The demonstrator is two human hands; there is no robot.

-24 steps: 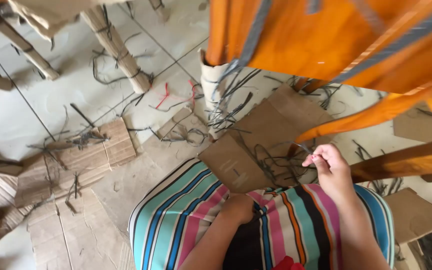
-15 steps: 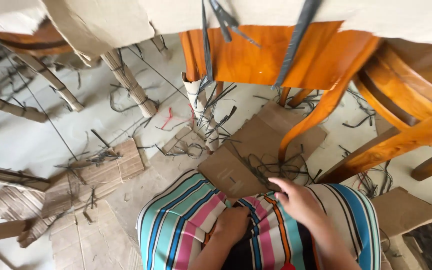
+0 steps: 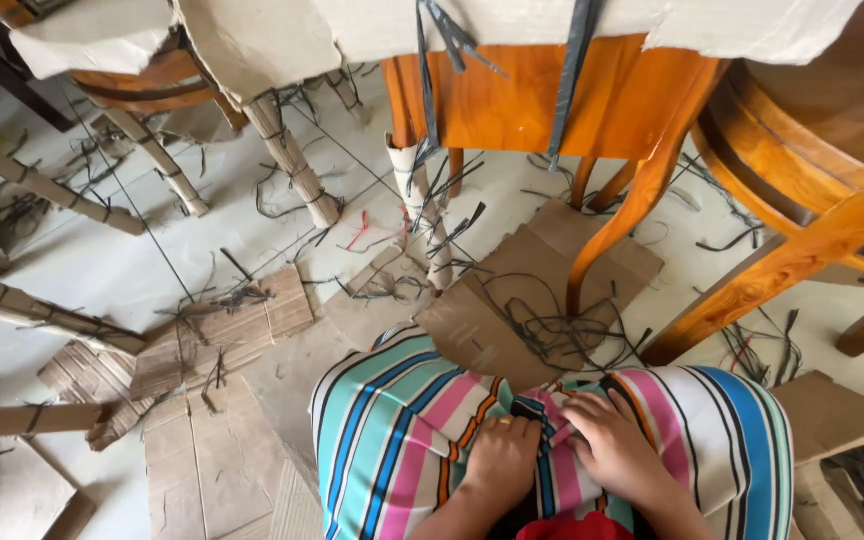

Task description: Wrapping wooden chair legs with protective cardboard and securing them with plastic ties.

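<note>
Both my hands rest on my lap, on a brightly striped cloth (image 3: 392, 440) that covers my knees. My left hand (image 3: 502, 455), with a ring on one finger, presses into the cloth near its middle fold. My right hand (image 3: 617, 445) lies just beside it, fingers curled and pinching the fabric at the same fold. Whether a thin strap is between the fingers cannot be told. In front of my knees lies a cardboard sheet (image 3: 512, 300) with a tangle of black straps (image 3: 572, 330) on it.
An orange wooden chair (image 3: 602, 110) stands ahead, its legs on the cardboard; another wooden chair (image 3: 812, 190) is at the right. Chair legs wrapped in cardboard (image 3: 287, 160) stand at the left. Stacks of corrugated cardboard (image 3: 222, 330) and black strap offcuts litter the tiled floor.
My right hand came down from the strap tangle on the cardboard to my lap beside the left hand. The view tilted down and drew nearer to the chairs.
</note>
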